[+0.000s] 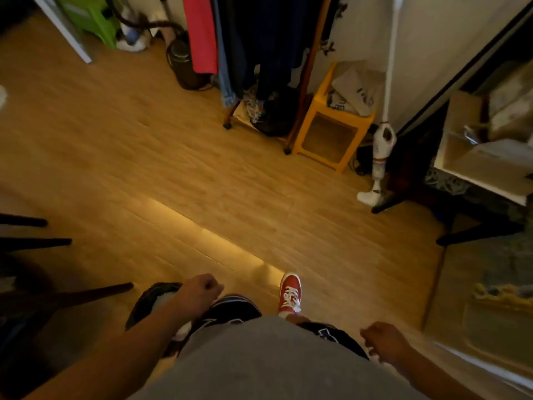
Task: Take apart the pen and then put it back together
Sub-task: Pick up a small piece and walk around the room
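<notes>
No pen shows anywhere in the head view. I am standing and looking down at a wooden floor (161,157). My left hand (200,288) hangs in front of my hip with the fingers curled into a loose fist and nothing visible in it. Lower at the right, beside my grey shirt, my right hand (382,340) is also curled shut with nothing seen in it. One red sneaker (290,293) steps forward between the two hands.
A clothes rack (259,53) with hanging garments stands ahead, with a yellow stool (331,128) and a white stick vacuum (380,145) to its right. A table edge (484,180) lies at the right. Dark chair legs (34,241) reach in from the left. A green stool (92,15) stands far back left.
</notes>
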`<state>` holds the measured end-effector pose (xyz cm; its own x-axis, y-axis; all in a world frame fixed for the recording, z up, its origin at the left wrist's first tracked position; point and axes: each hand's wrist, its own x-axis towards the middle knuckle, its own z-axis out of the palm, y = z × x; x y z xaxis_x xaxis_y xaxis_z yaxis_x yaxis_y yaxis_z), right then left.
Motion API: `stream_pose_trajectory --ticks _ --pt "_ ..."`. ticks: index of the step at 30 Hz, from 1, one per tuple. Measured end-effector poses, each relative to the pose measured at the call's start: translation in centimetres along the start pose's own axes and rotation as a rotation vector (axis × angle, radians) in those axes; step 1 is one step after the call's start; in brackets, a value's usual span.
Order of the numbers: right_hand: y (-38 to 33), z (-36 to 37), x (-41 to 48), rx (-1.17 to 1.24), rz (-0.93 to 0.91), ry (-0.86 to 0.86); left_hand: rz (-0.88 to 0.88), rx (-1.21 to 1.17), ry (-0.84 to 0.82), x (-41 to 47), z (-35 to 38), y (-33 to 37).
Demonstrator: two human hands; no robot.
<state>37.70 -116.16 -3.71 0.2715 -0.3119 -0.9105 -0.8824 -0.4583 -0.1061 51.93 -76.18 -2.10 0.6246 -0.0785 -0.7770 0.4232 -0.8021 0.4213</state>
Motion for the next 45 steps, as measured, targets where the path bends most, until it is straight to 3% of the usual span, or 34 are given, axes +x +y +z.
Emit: stream_pose_trajectory --ticks 7,13,16,24,34,39,45 --pt "-18.8 -5.8 5.0 -0.284 -0.226 -0.072 -0.277 -0.250 0.128 0.6 -2.4 -5.0" --pt "-37.9 -3.2 7.1 -0.411 -0.414 -0.097 -0.499 -0.467 0.057 2.9 -4.0 -11.2" --pt "-46.2 -1.5 7.1 -0.476 -0.472 -0.103 -0.576 -0.561 0.114 4.7 -6.4 -13.2" --pt "-61.1 0.1 6.0 -0.602 -0.522 -0.091 -0.549 -0.678 0.204 9.9 -18.9 -11.8" --pt "-78.1 -0.3 12.3 -0.690 -0.387 -0.047 -0.448 -0.786 0.366 20.4 -35.7 -8.4" --pt "-90.0 0.5 13.6 -0.840 -0.378 -0.079 -0.544 -0.884 0.441 23.4 -42.2 -8.2" --pt "-104.0 6.9 11.9 -1.050 -0.570 -0.146 -0.707 -0.916 0.511 23.2 -45.3 -10.6"
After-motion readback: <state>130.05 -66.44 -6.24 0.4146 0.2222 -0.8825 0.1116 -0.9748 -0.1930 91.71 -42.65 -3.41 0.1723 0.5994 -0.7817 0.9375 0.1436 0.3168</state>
